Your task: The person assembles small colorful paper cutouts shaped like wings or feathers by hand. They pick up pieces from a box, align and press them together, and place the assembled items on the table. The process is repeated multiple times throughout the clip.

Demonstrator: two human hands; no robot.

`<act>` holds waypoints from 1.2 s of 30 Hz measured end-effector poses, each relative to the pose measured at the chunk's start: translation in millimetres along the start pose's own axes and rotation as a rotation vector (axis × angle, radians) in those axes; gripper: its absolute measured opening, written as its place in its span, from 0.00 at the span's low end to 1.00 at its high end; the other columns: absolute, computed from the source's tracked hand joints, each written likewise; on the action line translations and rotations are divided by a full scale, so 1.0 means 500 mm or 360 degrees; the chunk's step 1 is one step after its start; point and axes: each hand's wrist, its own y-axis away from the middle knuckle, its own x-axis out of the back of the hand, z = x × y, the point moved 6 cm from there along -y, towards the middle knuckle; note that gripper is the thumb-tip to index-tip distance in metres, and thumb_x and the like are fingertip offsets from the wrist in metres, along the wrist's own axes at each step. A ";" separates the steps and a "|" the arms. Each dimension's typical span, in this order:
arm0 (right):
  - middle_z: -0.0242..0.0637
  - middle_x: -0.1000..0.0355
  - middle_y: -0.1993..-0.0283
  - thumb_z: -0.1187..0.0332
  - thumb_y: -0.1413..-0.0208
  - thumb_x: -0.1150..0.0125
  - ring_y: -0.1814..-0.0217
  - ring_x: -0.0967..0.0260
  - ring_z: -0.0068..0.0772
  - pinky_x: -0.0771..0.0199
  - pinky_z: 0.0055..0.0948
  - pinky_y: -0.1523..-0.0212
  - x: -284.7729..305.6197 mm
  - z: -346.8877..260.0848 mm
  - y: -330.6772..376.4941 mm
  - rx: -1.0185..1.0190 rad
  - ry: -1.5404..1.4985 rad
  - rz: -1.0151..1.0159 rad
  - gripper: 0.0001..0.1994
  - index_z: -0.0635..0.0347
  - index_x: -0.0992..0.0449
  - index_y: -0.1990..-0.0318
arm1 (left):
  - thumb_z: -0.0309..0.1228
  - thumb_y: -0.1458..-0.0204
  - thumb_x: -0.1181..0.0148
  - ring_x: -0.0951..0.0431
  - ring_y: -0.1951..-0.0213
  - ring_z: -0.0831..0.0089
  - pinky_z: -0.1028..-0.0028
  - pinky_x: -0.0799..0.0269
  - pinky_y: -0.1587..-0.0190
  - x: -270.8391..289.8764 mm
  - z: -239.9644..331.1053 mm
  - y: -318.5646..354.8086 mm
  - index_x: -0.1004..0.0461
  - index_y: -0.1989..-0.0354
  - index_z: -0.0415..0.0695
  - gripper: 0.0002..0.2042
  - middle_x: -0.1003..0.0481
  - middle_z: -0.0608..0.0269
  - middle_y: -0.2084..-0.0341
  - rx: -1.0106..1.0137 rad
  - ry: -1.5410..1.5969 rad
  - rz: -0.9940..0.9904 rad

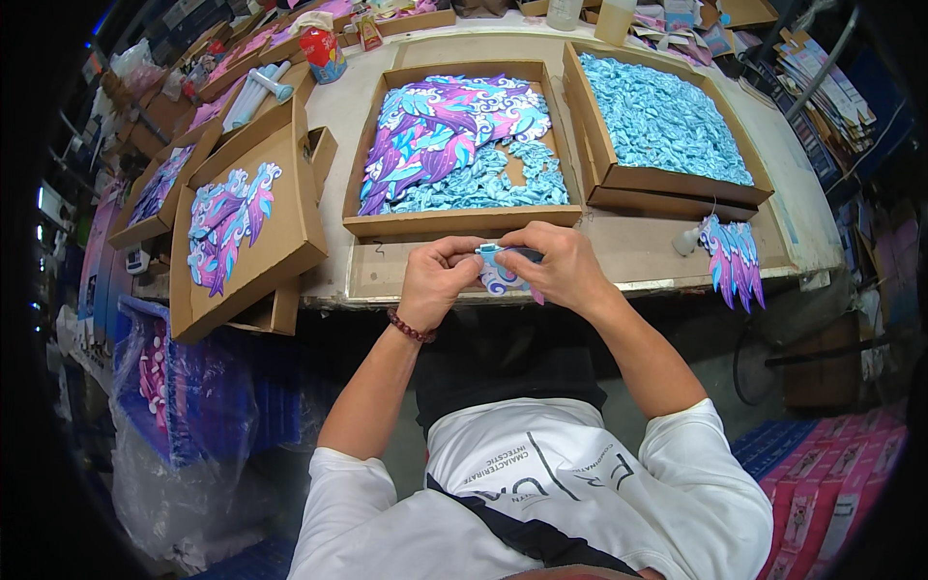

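Middle tray [462, 224]: behind both hands, on table [638, 246].
Right tray [677, 182]: beside it, rightward.
Tilted box [280, 242]: left, at table edge.
Cutout piece [503, 275]: between left hand [437, 280] and right hand [561, 266].

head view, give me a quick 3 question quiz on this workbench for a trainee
1. True or false: both hands hold one small blue and purple cutout at the table's near edge.
2. Which tray is filled only with light blue pieces? A) the left tray B) the middle tray C) the right tray
3. Fill in: a finished purple and blue wing lies on the table to the person's ____.

Key
1. True: the left hand and right hand pinch it together.
2. C
3. right
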 end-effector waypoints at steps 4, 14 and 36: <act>0.36 0.23 0.69 0.60 0.51 0.31 0.68 0.25 0.42 0.26 0.37 0.68 -0.002 0.002 -0.001 0.0035 0.0025 0.0007 0.11 0.56 0.18 0.64 | 0.19 0.46 0.43 0.20 0.68 0.76 0.76 0.21 0.64 0.000 -0.002 0.000 0.26 0.55 0.28 0.11 0.21 0.56 0.68 -0.0008 -0.0062 -0.0009; 0.36 0.23 0.68 0.60 0.51 0.32 0.69 0.25 0.42 0.26 0.36 0.68 -0.007 0.000 0.001 -0.0011 0.0093 -0.0053 0.11 0.56 0.18 0.64 | 0.19 0.46 0.44 0.21 0.68 0.76 0.77 0.21 0.64 0.003 -0.009 -0.001 0.26 0.55 0.28 0.11 0.21 0.57 0.68 -0.0009 -0.0092 0.0002; 0.40 0.22 0.69 0.58 0.51 0.34 0.70 0.24 0.43 0.24 0.37 0.68 -0.013 -0.002 -0.008 0.0100 0.0152 -0.0033 0.13 0.57 0.18 0.64 | 0.18 0.47 0.43 0.20 0.68 0.75 0.76 0.20 0.64 0.001 -0.007 -0.004 0.26 0.56 0.27 0.11 0.21 0.55 0.68 -0.0021 -0.0171 -0.0013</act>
